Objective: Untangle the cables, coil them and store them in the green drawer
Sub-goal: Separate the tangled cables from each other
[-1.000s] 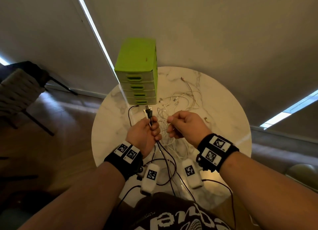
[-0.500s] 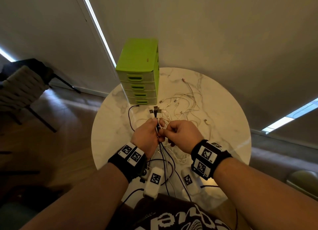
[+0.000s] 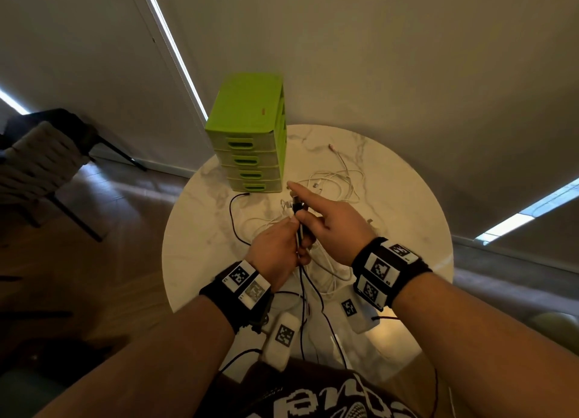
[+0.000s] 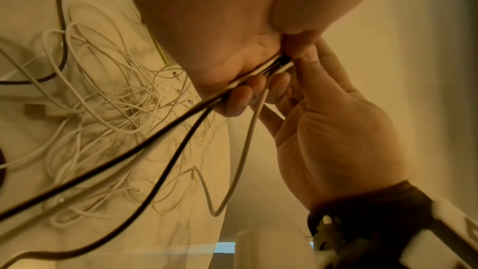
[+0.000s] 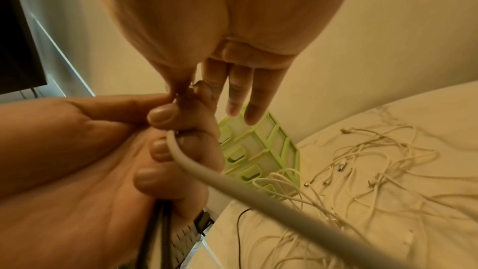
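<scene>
My left hand grips a bundle of black cable strands and one thick white cable above the table's middle. My right hand is pressed against it. Its thumb and one finger pinch the plug ends sticking up from my left fist, while its other fingers stretch straight toward the green drawer unit. All of that unit's drawers look closed. A tangle of thin white cables lies on the table past my hands. The black strands hang down toward my lap.
The round marble table stands against a wall, with the drawer unit at its far left edge. One loose end of black cable loops on the table left of my hands. A dark chair stands on the floor far to the left.
My hands, apart a second ago, have come together. The right hand has gone from a fist to straight fingers, with a pinch on the plug ends above my left fist.
</scene>
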Demonstrator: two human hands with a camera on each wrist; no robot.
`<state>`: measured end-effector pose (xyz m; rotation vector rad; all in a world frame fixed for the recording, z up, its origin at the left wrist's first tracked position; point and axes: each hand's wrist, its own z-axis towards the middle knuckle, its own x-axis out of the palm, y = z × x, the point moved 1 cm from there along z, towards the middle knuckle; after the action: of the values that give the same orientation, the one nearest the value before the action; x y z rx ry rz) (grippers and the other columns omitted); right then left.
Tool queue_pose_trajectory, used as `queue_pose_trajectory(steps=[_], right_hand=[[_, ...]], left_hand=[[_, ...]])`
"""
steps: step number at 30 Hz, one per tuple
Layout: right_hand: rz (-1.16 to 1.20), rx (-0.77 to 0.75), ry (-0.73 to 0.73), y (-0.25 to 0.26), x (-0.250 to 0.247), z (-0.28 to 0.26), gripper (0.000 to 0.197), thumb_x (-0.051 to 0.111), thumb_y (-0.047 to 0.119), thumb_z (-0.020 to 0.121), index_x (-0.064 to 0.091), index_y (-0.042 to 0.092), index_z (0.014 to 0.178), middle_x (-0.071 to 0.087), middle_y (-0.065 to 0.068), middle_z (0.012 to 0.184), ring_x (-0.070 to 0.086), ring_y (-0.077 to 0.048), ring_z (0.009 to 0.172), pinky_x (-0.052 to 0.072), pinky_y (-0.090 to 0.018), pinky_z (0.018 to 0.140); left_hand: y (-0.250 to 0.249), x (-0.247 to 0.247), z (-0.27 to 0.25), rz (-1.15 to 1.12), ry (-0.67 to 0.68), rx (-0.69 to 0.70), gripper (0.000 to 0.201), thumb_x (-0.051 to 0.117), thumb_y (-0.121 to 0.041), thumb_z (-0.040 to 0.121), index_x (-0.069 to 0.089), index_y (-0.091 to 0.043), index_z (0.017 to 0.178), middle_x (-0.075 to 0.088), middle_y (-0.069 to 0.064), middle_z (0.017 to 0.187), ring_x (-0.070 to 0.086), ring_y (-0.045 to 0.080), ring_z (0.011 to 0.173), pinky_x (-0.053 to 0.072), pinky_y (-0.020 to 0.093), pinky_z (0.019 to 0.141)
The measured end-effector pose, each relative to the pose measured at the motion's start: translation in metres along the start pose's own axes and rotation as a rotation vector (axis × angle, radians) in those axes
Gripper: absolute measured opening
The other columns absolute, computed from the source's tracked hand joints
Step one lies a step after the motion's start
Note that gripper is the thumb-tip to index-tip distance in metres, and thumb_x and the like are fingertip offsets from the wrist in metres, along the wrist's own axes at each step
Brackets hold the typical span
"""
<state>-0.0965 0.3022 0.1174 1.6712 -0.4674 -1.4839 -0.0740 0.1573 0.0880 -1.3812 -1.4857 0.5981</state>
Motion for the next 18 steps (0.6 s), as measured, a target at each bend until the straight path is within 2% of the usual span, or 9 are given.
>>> queue_pose_trajectory(steps=[2, 4, 7, 10, 13, 14, 16, 17, 18], right_hand=[[-0.023, -0.037, 0.01, -0.004, -0.001, 0.0, 0.052, 0.046, 0.034, 0.106, 0.031, 0.06, 0.148, 0.069, 0.014, 0.068, 0.067, 0.0, 0.073, 0.056, -0.03, 0.08], [-0.069, -0.063, 0.009, -0.008, -0.001, 0.001, 0.045, 0.045, 0.035, 0.106, 0.039, 0.054, 0.146, 0.069, 0.016, 0.067, 0.066, 0.002, 0.073, 0.055, -0.03, 0.079], [-0.088, -0.038, -0.008, -0.012, 0.001, 0.004, 0.032, 0.045, 0.037, 0.106, 0.054, 0.042, 0.136, 0.067, 0.015, 0.064, 0.067, 0.0, 0.072, 0.056, -0.036, 0.079], [-0.027, -0.008, -0.009, -0.014, 0.004, 0.004, 0.026, 0.048, 0.037, 0.105, 0.059, 0.038, 0.128, 0.066, 0.017, 0.063, 0.067, 0.0, 0.066, 0.057, -0.035, 0.074], [0.094, 0.034, -0.001, -0.011, 0.003, 0.003, 0.023, 0.05, 0.031, 0.105, 0.06, 0.037, 0.125, 0.068, 0.02, 0.068, 0.069, -0.002, 0.061, 0.054, -0.023, 0.064], [0.146, 0.057, -0.006, -0.008, 0.002, 0.004, 0.024, 0.05, 0.029, 0.105, 0.06, 0.037, 0.125, 0.069, 0.018, 0.072, 0.069, -0.003, 0.061, 0.052, -0.018, 0.06], [0.288, 0.106, -0.032, -0.003, 0.001, 0.003, 0.028, 0.05, 0.029, 0.106, 0.056, 0.04, 0.131, 0.069, 0.016, 0.077, 0.071, -0.007, 0.063, 0.053, -0.019, 0.055], [0.393, 0.141, -0.042, -0.002, 0.003, 0.001, 0.033, 0.05, 0.03, 0.106, 0.051, 0.041, 0.136, 0.069, 0.015, 0.078, 0.071, -0.01, 0.064, 0.054, -0.022, 0.056], [0.526, 0.187, -0.035, -0.003, 0.006, -0.001, 0.038, 0.053, 0.033, 0.105, 0.046, 0.043, 0.141, 0.07, 0.013, 0.078, 0.07, -0.013, 0.067, 0.055, -0.025, 0.057]], left_hand=[[-0.002, 0.0, -0.001, 0.033, 0.027, 0.0, 0.031, 0.038, -0.034, 0.101, 0.056, -0.01, 0.095, 0.052, 0.002, 0.07, 0.039, 0.017, 0.064, 0.031, 0.035, 0.062], [-0.003, 0.001, -0.003, 0.085, 0.03, 0.002, 0.031, 0.042, -0.036, 0.096, 0.058, -0.01, 0.095, 0.054, 0.004, 0.071, 0.043, 0.018, 0.065, 0.034, 0.036, 0.063], [0.0, 0.002, -0.004, 0.078, -0.012, -0.014, 0.03, 0.04, -0.029, 0.108, 0.06, -0.011, 0.096, 0.06, 0.005, 0.078, 0.053, 0.02, 0.07, 0.045, 0.036, 0.064], [0.001, 0.002, -0.004, 0.07, -0.053, -0.052, 0.026, 0.045, -0.024, 0.107, 0.062, -0.01, 0.095, 0.064, 0.008, 0.086, 0.062, 0.021, 0.075, 0.055, 0.037, 0.068], [-0.002, 0.006, -0.002, 0.014, -0.018, -0.079, 0.033, 0.041, -0.025, 0.108, 0.057, 0.003, 0.114, 0.056, 0.019, 0.089, 0.063, 0.019, 0.072, 0.057, 0.039, 0.071], [-0.004, 0.009, -0.002, -0.064, -0.018, -0.087, 0.037, 0.041, -0.024, 0.108, 0.054, 0.007, 0.122, 0.053, 0.016, 0.086, 0.063, 0.016, 0.071, 0.058, 0.035, 0.073], [-0.008, 0.015, -0.003, -0.202, 0.066, -0.112, 0.04, 0.04, -0.023, 0.109, 0.048, 0.009, 0.132, 0.047, 0.006, 0.076, 0.058, 0.013, 0.065, 0.058, 0.031, 0.072], [-0.01, 0.015, 0.001, -0.263, 0.087, -0.119, 0.036, 0.04, -0.021, 0.109, 0.049, 0.007, 0.129, 0.045, 0.002, 0.073, 0.057, 0.011, 0.063, 0.057, 0.028, 0.07], [-0.015, 0.016, 0.003, -0.281, 0.084, -0.125, 0.025, 0.039, -0.015, 0.11, 0.051, 0.003, 0.122, 0.045, -0.001, 0.072, 0.058, 0.004, 0.061, 0.054, 0.019, 0.067]])
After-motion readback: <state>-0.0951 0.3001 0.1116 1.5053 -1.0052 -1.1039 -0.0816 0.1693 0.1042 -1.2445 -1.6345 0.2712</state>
